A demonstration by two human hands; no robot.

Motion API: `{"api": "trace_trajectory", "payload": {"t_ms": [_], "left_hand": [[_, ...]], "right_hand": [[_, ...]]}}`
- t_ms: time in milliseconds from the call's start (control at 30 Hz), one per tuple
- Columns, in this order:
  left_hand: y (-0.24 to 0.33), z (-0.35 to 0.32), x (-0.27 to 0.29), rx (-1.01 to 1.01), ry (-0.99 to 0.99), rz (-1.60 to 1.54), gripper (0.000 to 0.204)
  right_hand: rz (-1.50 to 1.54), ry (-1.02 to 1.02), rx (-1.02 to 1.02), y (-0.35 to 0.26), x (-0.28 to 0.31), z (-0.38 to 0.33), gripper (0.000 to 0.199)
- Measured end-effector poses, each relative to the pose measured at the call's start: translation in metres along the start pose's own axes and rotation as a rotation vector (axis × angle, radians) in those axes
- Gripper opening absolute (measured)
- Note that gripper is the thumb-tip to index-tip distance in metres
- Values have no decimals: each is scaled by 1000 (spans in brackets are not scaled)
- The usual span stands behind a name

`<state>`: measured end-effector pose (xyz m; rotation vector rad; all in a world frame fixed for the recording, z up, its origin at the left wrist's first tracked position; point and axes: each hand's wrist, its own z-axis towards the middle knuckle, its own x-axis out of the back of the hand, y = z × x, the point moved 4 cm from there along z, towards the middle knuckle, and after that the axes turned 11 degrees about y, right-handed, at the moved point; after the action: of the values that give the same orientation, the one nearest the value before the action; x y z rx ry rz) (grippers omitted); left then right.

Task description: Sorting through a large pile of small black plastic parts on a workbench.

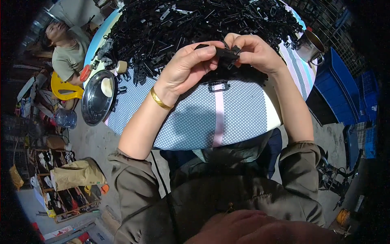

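Above the near edge of the pile, my left hand [187,67] pinches one end of a small black plastic part [226,55] between thumb and fingers. A gold bracelet [159,99] circles that wrist. My right hand [258,55] closes its thumb and fingers on the other end of the same part; the fingertips cover some of it. Just below the hands, a black rectangular plastic frame piece [219,86] lies on the patterned tablecloth [243,114]. Behind them spreads a large heap of black plastic parts [162,28].
At the table's left edge are a shiny metal bowl [90,107] with a pale piece inside, a tape roll [121,67] and a red lid-like item [85,73]. A metal pot [310,44] stands right, near blue crates [339,87]. Another person [69,51] is at the far left.
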<state>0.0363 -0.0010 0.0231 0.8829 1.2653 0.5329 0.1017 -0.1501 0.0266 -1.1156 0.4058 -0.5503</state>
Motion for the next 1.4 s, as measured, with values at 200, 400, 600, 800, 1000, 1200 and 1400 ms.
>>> {"api": "trace_trajectory", "payload": {"t_ms": [200,400,600,800,1000,1200,1400], "left_hand": [[8,1,3,-36,96,185,28],[10,1,4,-16,70,126,30],[14,2,11,-154,228,550,23],[22,1,1,-671,147,1172,21],[10,2,3,-307,340,751,25],[3,3,9,-431,399,783,23],[3,-2,0,-482,430,1145,25]], "right_hand": [[2,215,-21,1,4,-1,20],[2,348,-34,4,8,0,22],[81,367,-60,7,11,3,21],[130,370,-184,11,8,3,18],[-462,319,86,-12,0,-4,25],[-633,179,207,-16,-21,-6,45],[-549,388,1,-11,-18,-10,48]]}}
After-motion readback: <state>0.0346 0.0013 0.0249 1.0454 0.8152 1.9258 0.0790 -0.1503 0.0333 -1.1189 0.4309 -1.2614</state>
